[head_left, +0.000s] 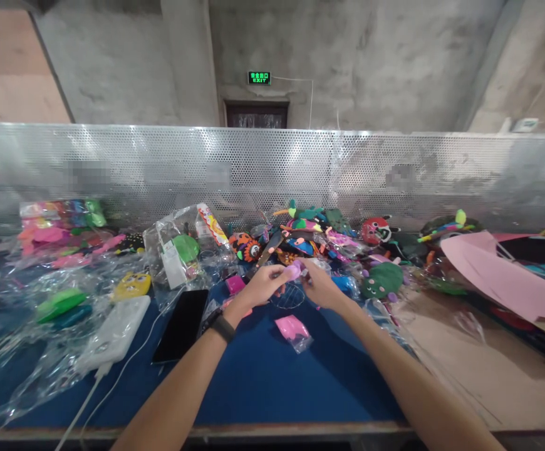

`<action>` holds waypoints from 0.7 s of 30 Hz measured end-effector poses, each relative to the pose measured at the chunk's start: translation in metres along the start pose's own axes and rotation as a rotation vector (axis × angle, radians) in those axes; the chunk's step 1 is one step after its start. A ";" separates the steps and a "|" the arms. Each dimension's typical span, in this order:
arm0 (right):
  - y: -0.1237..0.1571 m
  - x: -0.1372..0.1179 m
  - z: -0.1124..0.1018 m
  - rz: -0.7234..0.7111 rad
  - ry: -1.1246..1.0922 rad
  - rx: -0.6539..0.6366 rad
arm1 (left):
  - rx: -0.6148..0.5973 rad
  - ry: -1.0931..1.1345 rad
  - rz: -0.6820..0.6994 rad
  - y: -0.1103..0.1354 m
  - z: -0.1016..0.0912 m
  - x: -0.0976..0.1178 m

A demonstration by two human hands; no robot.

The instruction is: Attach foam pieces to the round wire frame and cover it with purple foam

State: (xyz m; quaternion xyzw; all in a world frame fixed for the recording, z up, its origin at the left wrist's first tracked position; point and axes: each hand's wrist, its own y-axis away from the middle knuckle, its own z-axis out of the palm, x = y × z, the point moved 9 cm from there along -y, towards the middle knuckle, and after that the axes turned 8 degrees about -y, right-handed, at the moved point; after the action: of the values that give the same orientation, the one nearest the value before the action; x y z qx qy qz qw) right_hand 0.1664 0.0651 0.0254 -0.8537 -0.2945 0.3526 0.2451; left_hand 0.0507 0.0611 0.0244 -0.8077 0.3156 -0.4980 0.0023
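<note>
Over the middle of the blue table, my left hand [267, 283] pinches a small lump of light purple clay [293, 270]. The fingers of my right hand [322, 285] are closed on the lump's right side, and the fingertips partly hide it. Just below both hands lies a round disc with a pale line pattern [288, 297]; its material is hard to make out. Nearer to me, a pink clay packet [292, 327] in clear plastic rests on the table. A bright magenta piece [235, 284] lies left of my left hand.
A black phone [181, 326] and a white power bank [117, 332] with a cable lie at the left among plastic bags [14, 351]. Colourful clay figures [301, 235] are heaped along the perforated metal screen [272, 169]. Pink sheets [502, 269] stand at the right, beyond brown board [483, 357].
</note>
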 end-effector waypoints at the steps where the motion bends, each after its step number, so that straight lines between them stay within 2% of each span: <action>1: 0.001 -0.008 0.005 -0.047 -0.033 -0.029 | -0.016 -0.001 0.001 0.001 0.002 0.002; 3: 0.004 -0.023 0.011 -0.101 -0.070 -0.057 | -0.060 -0.008 0.011 0.003 0.006 0.004; 6: 0.005 -0.033 0.010 -0.096 -0.072 -0.072 | -0.065 -0.026 0.037 0.005 0.007 0.008; 14: 0.001 -0.036 -0.004 -0.021 0.003 -0.054 | 0.150 -0.155 -0.026 0.005 -0.012 0.000; 18: 0.000 -0.035 -0.006 0.031 0.048 -0.036 | 0.335 -0.231 -0.072 0.008 -0.031 -0.009; 19: 0.000 -0.035 -0.006 0.038 0.053 -0.034 | 0.348 -0.222 -0.072 0.008 -0.033 -0.010; 21: 0.001 -0.035 -0.006 0.044 0.058 -0.036 | 0.281 -0.161 -0.044 0.006 -0.027 -0.008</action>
State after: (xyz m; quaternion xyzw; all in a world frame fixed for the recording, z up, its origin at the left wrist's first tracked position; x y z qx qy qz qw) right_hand 0.1506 0.0395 0.0450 -0.8742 -0.2748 0.3276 0.2302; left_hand 0.0233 0.0686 0.0293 -0.8434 0.2240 -0.4708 0.1298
